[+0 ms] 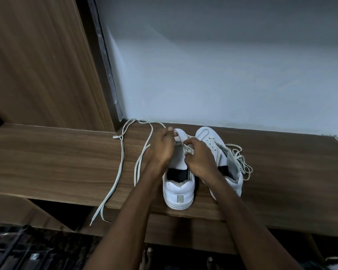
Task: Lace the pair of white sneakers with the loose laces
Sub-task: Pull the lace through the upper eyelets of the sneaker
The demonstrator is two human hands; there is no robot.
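Two white sneakers stand side by side on a wooden shelf (57, 152), heels toward me. Both hands are over the left sneaker (179, 191). My left hand (163, 147) grips that sneaker's left side near the toe and pinches the long white lace (121, 162) that trails off to the left across the shelf and over its front edge. My right hand (200, 158) pinches the lace at the eyelets in the middle of the shoe. The right sneaker (210, 141) stands close beside it, with a second lace (240, 160) bunched loosely over its right side.
A pale wall (222, 65) rises directly behind the shoes. A tall wooden panel (37, 65) stands at the left. Below the shelf's front edge I see a dark floor, a metal grille at the lower left and bare toes (148, 252).
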